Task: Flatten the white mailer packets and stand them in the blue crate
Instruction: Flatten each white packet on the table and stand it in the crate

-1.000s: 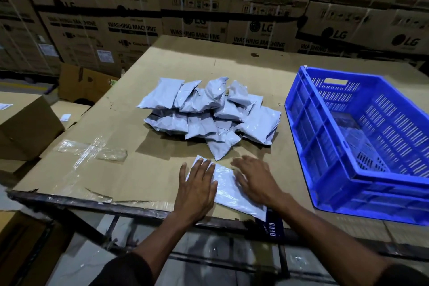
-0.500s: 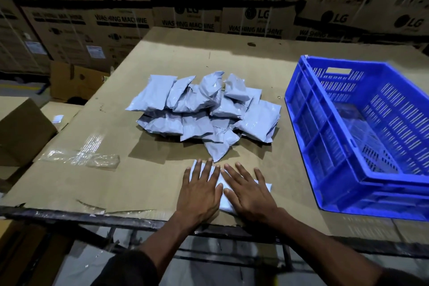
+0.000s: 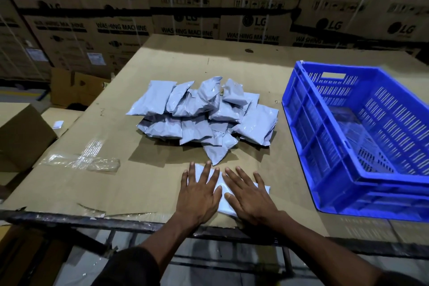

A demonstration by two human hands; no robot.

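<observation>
Hands: left hand (image 3: 198,195) and right hand (image 3: 249,197) lie palm-down, side by side, on one white mailer packet (image 3: 220,189) at the near edge of the cardboard sheet (image 3: 111,183).
Grip: neither hand grasps anything; the fingers of both are spread flat and press on the packet from above.
Pressed packet: it lies flat on the cardboard sheet, mostly hidden under the two palms; only a strip shows between the thumbs, one corner beyond the left fingertips and one edge past the right hand.
Sleeves: dark sleeves cover both forearms at the bottom of the view.
Table frame: a dark metal frame (image 3: 69,220) runs under the near edge of the cardboard sheet.
Tape: a crumpled strip of clear tape (image 3: 81,160) lies on the cardboard sheet, to the left of the pressed packet and well apart from it.
Pile: a heap of white mailer packets (image 3: 204,114) sits on the cardboard sheet just beyond the pressed packet, overlapping one another, puffy and unflattened; its nearest corner ends just short of the left fingertips.
Blue crate (image 3: 362,137): it stands on the cardboard sheet to the right of the pile and of the pressed packet, apart from both; no packet shows inside it.
Background: stacked cartons (image 3: 130,30) printed "LG" and "WASHING MACHINE" rise behind the far edge of the cardboard sheet.
</observation>
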